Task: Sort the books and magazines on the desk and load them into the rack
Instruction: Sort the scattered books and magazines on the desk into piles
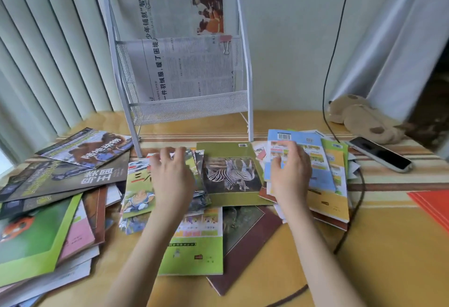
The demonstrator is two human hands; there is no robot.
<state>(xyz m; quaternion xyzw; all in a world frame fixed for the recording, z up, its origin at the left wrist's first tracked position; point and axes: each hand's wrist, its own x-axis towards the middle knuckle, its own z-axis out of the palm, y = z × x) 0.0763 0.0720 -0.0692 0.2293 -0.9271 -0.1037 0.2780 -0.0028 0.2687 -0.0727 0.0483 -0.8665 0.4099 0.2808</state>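
Books and magazines lie scattered over the desk. A white wire rack [187, 110] stands at the back with newspapers [184, 68] clipped in its two upper tiers; its lowest mesh tier looks bare. My left hand [172, 175] hovers with loosely curled fingers over a green comic book [138, 192] and holds nothing. My right hand [290, 173] hangs the same way above a light blue book [315, 161] on the right pile. Between the hands lies a green book with a zebra photo [230, 173]. A dark magazine pile [68, 175] sits at the left.
A black phone [381, 153] lies at the right, near a brown plush toy [362, 117]. A black cable [349, 209] runs down the wall and across the desk. A red folder [432, 207] pokes in at the right edge. Blinds hang at the left.
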